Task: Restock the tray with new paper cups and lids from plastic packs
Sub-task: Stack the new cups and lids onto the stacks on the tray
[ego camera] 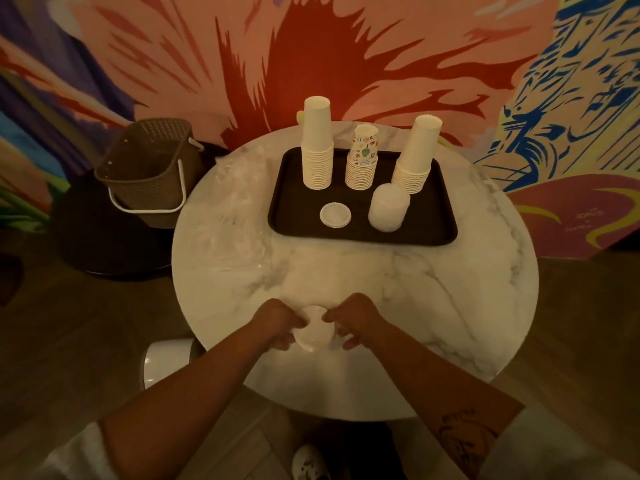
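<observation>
A dark tray (426, 233) lies at the back of the round marble table (433, 289). On it stand a tall white cup stack (317, 143), a shorter patterned cup stack (362, 157) and a leaning white cup stack (415, 155). In front of them are a low pile of lids (335, 214) and a taller lid stack (388, 207). Near the table's front edge, my left hand (280, 323) and my right hand (353, 322) grip a pack of white lids (314, 329) from both sides.
Crumpled clear plastic wrap (232, 216) lies on the table's left part. A brown basket (145, 171) with a white handle sits on a dark stool to the left. A white bin (166, 362) stands by the table's front left. A painted wall is behind.
</observation>
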